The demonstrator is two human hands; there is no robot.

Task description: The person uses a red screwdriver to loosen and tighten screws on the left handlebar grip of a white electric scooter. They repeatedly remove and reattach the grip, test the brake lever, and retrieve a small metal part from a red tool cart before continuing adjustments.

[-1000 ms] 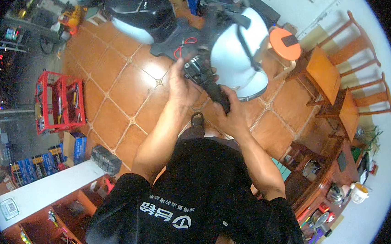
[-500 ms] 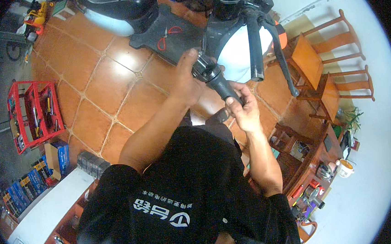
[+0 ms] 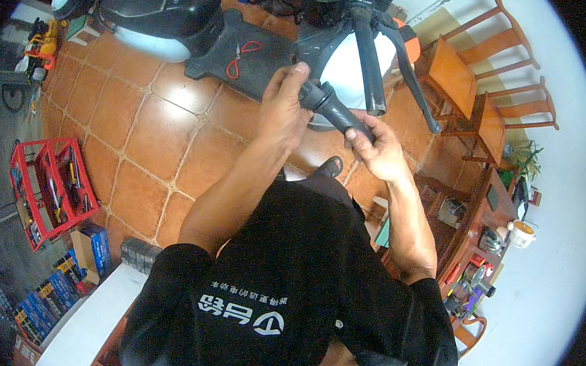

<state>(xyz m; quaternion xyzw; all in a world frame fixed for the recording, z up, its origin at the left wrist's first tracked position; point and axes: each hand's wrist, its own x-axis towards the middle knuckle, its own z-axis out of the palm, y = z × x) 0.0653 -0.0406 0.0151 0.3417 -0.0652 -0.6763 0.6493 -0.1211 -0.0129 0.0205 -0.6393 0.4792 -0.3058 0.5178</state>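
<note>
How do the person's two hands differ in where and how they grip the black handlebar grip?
The left hand wraps the inner, upper end of the grip, fingers curled over the top. The right hand takes the outer, lower end, pinching it from beneath with its fingertips. The left sits higher in the picture; the right sits lower. Both are bare and touching the grip.

Orange tiled floor (glossy), wooden chairs right.
</note>
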